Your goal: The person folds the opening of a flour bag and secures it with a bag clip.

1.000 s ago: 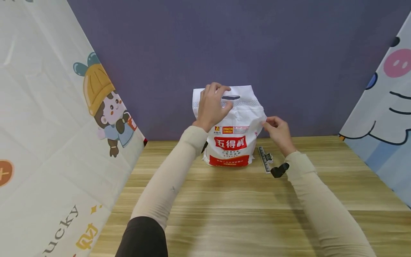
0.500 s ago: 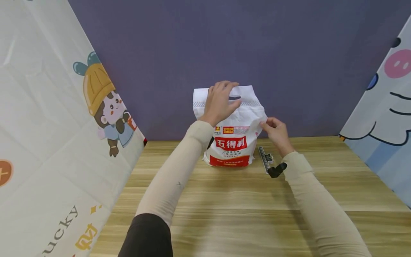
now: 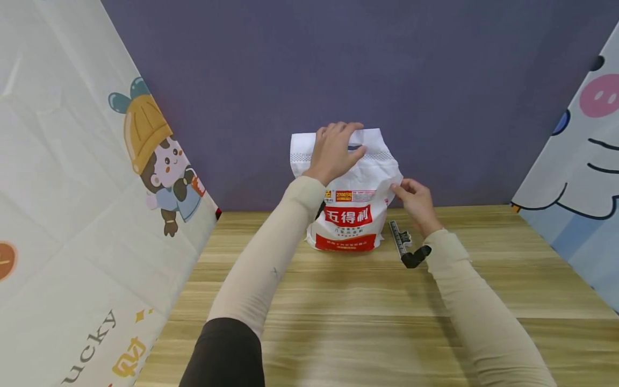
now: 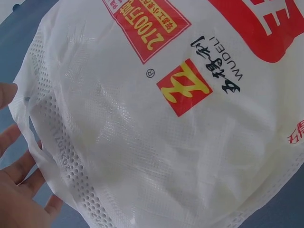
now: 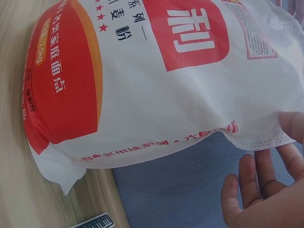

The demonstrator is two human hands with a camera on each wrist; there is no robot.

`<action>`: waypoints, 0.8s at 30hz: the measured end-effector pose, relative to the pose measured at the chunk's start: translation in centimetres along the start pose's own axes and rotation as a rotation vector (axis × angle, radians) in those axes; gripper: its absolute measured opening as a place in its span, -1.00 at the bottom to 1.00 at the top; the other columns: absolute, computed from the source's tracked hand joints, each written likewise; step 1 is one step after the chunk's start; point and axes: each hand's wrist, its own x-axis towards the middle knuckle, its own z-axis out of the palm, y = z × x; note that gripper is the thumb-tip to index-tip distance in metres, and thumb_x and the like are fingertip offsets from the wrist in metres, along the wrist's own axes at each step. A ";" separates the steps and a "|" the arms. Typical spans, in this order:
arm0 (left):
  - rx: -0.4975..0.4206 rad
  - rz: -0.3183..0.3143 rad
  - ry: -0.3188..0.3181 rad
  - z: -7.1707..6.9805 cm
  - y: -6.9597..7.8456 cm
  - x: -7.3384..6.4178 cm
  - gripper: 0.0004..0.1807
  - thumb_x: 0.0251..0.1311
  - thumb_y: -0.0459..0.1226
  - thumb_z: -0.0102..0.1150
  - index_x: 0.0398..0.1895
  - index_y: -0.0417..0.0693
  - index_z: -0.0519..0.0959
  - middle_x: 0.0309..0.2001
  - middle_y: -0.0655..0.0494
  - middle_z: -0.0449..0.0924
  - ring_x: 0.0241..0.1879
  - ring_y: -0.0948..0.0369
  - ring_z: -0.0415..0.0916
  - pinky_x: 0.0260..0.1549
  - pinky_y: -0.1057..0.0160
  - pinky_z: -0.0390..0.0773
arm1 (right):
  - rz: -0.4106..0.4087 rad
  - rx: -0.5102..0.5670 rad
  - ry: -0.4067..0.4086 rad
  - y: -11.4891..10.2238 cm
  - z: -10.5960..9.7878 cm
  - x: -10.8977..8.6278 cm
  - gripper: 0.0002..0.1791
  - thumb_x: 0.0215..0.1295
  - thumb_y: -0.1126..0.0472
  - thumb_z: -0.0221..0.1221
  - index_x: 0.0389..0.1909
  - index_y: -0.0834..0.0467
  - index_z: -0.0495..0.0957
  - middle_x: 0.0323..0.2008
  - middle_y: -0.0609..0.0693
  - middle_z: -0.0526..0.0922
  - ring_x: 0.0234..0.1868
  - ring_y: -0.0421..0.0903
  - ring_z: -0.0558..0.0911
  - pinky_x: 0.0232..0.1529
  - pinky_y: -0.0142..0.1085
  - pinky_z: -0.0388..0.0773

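A white flour bag with red print stands upright on the wooden table against the purple-grey wall. My left hand is at its top, over the left part of the handle slot, thumb and fingers spread apart. In the left wrist view the fingers of that hand reach the slotted top edge, some tips passing behind it. My right hand pinches the bag's right side edge. From the right wrist, its thumb shows on the front, with fingers behind the edge.
Right of the bag, a narrow black-and-white striped strip with a small figure beside it lies on the table. Printed cartoon sheets hang at the left and right.
My left hand has shifted right along the bag's top, now covering more of the handle slot. The right hand keeps its hold on the side edge, and the bag has barely moved.
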 end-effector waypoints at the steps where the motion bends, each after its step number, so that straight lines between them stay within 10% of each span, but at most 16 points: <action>1: 0.002 -0.002 -0.004 0.0 0.0 0.1 -0.42 0.38 0.14 0.13 0.42 0.28 0.42 0.34 0.20 0.53 0.36 0.17 0.40 0.44 0.08 0.20 | 0.007 0.006 -0.003 0.1 0.0 0.0 -0.63 0.47 0.02 0.20 0.07 0.23 0.52 -0.28 -0.20 0.47 -0.10 -0.18 0.50 -0.10 -0.47 0.46; 24: 0.017 0.007 -0.048 0.1 0.4 0.8 -0.46 0.41 0.11 0.08 0.41 0.28 0.43 0.22 0.20 0.56 0.19 0.18 0.43 0.29 0.10 0.31 | 0.060 0.112 -0.039 0.8 0.4 0.3 -0.86 0.45 -0.01 0.22 -0.14 -0.06 0.53 -0.28 -0.26 0.51 -0.17 -0.25 0.53 -0.02 -0.41 0.53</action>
